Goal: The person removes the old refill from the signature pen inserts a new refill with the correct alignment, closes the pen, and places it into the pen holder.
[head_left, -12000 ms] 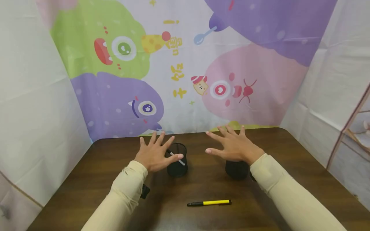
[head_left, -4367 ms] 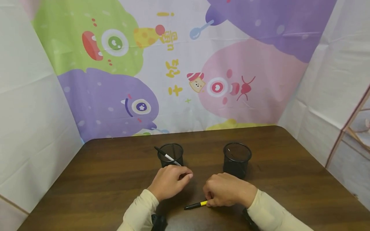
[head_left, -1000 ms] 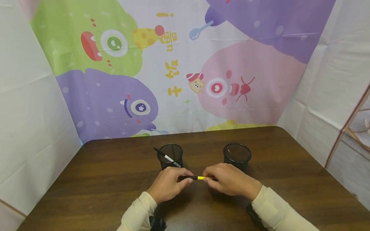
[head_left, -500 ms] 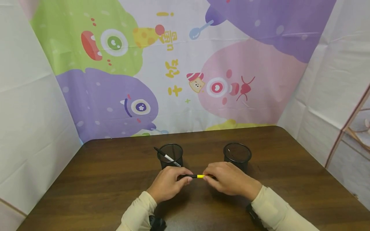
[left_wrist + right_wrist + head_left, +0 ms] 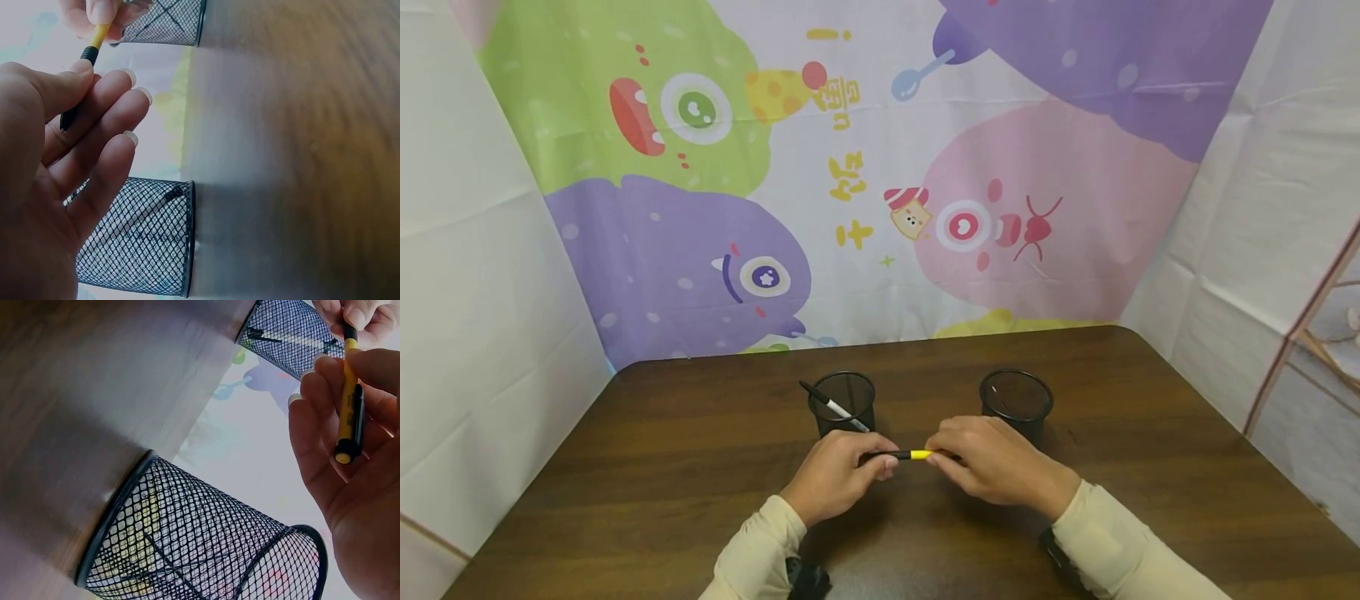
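A yellow-and-black pen (image 5: 919, 455) is held level above the table between both hands. My left hand (image 5: 837, 475) pinches its black tip end between thumb and index finger, the other fingers loosely bent. The yellow barrel is pinched by my right hand (image 5: 1000, 460); in the right wrist view the pen's black clip and yellow end button (image 5: 342, 459) stick out past the thumb. Just behind the left hand stands a black mesh pen cup (image 5: 844, 398) with a white-and-black marker (image 5: 835, 407) leaning in it. Behind the right hand is a second black mesh cup (image 5: 1017, 397).
The brown wooden table (image 5: 700, 467) reaches back to a cloth backdrop (image 5: 880, 300) printed with cartoon creatures. White cloth hangs along the left and right sides. Both cups stand close beyond the hands.
Earlier the pen lay on the table and both hands were spread; the right hand then took it and the left hand gripped its tip end. Over the last second both hands rose slightly.
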The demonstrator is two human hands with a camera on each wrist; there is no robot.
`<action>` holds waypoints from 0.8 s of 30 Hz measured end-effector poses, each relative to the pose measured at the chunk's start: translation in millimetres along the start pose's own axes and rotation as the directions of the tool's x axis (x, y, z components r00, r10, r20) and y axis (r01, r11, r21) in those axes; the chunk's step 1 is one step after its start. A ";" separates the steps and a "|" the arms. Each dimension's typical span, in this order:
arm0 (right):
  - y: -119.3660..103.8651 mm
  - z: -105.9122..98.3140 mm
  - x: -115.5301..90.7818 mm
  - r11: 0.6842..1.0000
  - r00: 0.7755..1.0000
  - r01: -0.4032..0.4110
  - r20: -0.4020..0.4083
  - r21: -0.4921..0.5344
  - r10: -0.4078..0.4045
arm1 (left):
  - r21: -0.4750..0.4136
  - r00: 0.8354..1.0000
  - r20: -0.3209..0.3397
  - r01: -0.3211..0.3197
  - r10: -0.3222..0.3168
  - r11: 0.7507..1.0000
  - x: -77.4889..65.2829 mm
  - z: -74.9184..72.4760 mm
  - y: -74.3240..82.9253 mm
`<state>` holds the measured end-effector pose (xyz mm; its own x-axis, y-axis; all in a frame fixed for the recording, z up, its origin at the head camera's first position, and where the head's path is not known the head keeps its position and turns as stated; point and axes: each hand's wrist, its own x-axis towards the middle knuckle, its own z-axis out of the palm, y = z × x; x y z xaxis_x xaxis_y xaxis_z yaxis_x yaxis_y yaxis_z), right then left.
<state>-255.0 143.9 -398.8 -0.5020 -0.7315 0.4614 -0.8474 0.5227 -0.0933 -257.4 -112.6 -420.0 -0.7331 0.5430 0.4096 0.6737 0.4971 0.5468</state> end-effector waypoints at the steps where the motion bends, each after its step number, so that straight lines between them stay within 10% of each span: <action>1: 0.1 -0.2 0.1 1.000 1.000 0.003 -0.003 -0.001 -0.003 | -0.009 1.000 0.005 0.005 -0.005 1.000 0.2 -0.2 0.0; 24: -0.2 -1.7 1.0 1.000 0.999 0.005 -0.039 0.006 -0.005 | 0.007 0.996 0.084 0.024 -0.024 1.000 1.0 -2.0 -1.4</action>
<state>-255.1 143.8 -396.8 -0.4908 -0.7162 0.4962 -0.8509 0.5165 -0.0961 -259.3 -114.1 -418.9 -0.7389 0.5857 0.3332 0.6567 0.5149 0.5510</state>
